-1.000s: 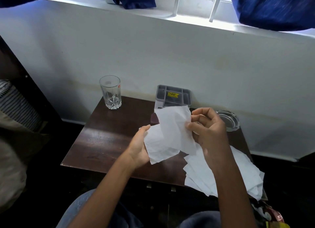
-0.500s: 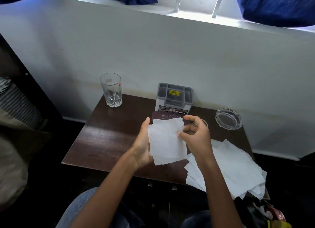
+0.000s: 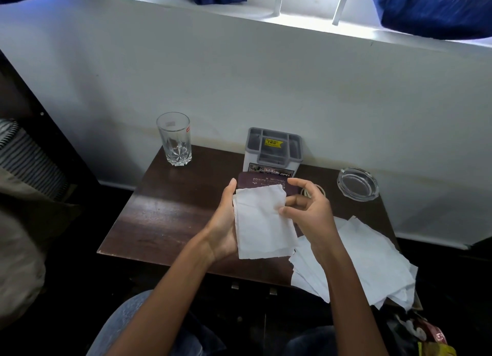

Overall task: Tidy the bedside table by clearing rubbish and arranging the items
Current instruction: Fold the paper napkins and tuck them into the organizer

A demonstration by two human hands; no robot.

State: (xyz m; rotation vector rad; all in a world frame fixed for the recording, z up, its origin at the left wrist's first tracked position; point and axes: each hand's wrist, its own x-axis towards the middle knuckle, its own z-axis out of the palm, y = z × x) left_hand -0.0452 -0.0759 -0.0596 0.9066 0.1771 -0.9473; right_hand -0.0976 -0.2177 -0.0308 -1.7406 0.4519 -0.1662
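Head view: a second ago the tissue (image 3: 265, 224) hung loose and crumpled between the hands; now it lies folded into a flat rectangle against the left hand (image 3: 223, 222), which is cupped behind it with the thumb up its edge. The right hand (image 3: 308, 212) pinches its right edge, fingers curled. So the folding looks nearly done, and I judge it belongs on the pile of tissues (image 3: 372, 260) at 4 o'clock on the bedside table (image 3: 170, 212). The paper is thin, matt and ragged along its bottom edge. The tabletop is dark glossy wood. At 11 o'clock stands a cut-glass tumbler (image 3: 174, 140), at 12 a grey plastic organiser (image 3: 274, 150), at 2 a round glass ashtray (image 3: 358, 184)
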